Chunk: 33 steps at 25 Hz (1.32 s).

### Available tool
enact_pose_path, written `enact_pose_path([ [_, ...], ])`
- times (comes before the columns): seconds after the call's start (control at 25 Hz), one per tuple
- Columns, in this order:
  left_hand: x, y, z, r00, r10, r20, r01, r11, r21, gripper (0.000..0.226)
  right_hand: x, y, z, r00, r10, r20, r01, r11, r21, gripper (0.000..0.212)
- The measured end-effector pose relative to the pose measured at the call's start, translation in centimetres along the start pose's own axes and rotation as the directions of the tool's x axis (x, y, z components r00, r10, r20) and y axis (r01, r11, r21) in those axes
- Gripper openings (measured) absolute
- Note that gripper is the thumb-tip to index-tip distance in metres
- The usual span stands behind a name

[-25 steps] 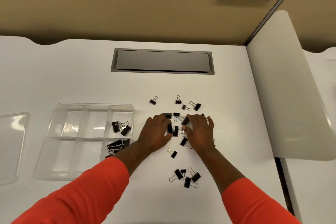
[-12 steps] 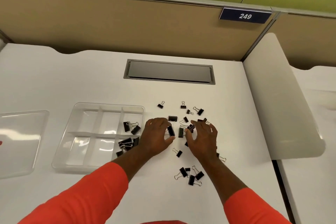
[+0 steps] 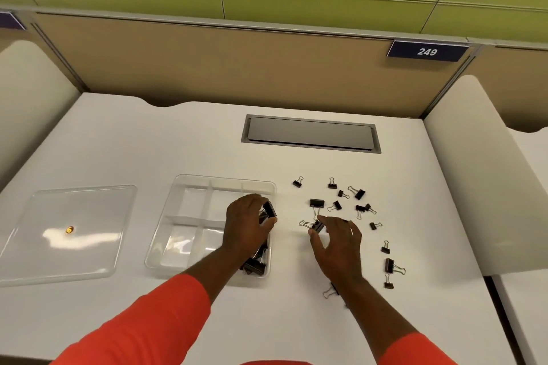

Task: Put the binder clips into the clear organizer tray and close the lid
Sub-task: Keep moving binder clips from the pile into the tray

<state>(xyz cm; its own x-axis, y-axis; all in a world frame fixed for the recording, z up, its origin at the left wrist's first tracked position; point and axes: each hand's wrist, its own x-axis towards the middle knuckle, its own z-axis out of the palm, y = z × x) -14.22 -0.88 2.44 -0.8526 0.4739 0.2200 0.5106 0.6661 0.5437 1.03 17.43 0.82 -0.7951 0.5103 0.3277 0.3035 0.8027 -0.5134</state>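
L: your left hand (image 3: 247, 227) pinches a clip (image 3: 269, 209) over the right edge of the tray (image 3: 225, 178); clip's long axis runs far-left to near-right; R: your right hand (image 3: 338, 243) pinches a second clip (image 3: 318, 226) lying mid-tabletop (image 3: 148, 142), other fingers spread

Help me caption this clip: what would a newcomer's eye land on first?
The left hand holds a black binder clip over the clear organizer tray, mid-desk. Right of it, the right hand touches a loose clip among scattered binder clips; the lid lies far left.
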Motion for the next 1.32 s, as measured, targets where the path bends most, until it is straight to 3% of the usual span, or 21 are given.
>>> enact_pose_path([
  [0.16, 1.5, -1.6, -0.8, 1.000, -0.017, 0.012, 0.017, 1.000, -0.005, 0.057, 0.1, -1.7, 0.8, 1.000, -0.005, 0.003, 0.005, 1.000, -0.026, 0.037],
  [0.48, 1.1, -5.0, -2.0, 0.976, 0.003, 0.216, -0.015, 0.998, 0.057, 0.080, 1.3, -5.4, 3.3, 1.000, -0.003, 0.013, 0.003, 0.999, -0.035, 0.038],
  [0.76, -0.9, -8.4, -3.2, 0.975, 0.086, 0.205, -0.105, 0.991, 0.084, 0.088, 2.5, -9.6, 6.4, 0.997, -0.034, 0.067, 0.036, 0.999, -0.024, 0.040],
  [1.08, -0.1, -10.2, -4.4, 0.963, 0.074, 0.258, -0.105, 0.989, 0.108, 0.087, 2.4, -11.5, 7.9, 0.961, 0.060, 0.270, -0.033, 0.994, -0.103, 0.080],
  [1.32, -0.4, -8.3, -3.1, 0.955, 0.115, 0.273, -0.139, 0.988, 0.072, 0.086, 0.8, -9.7, 6.0, 0.941, 0.118, 0.317, -0.057, 0.979, -0.194, 0.085],
])
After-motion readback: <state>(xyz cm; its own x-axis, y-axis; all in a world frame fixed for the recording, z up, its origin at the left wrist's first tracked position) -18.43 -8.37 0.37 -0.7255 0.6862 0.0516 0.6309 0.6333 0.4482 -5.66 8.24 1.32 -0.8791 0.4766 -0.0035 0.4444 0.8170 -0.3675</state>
